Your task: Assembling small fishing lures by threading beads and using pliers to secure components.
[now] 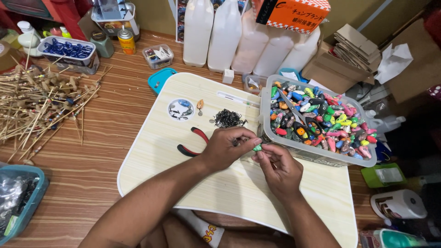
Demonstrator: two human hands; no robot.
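A small green lure (257,148) sits pinched between both hands over the table (151,156): left hand (225,149) at nine o'clock of it, right hand (278,167) at four o'clock, equally near.

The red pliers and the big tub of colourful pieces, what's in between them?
In the head view, both hands lie between the red pliers and the tub: left hand and right hand, pinching a small green piece.

**Lap board and what lies around it**

The lap board (156,156) lies at the centre, pliers (193,142) and a heap of small hooks (228,118) on it. At two o'clock, a tub (317,154) holds lures (321,119). Sticks (41,105) lie at nine, jugs (225,34) at twelve.
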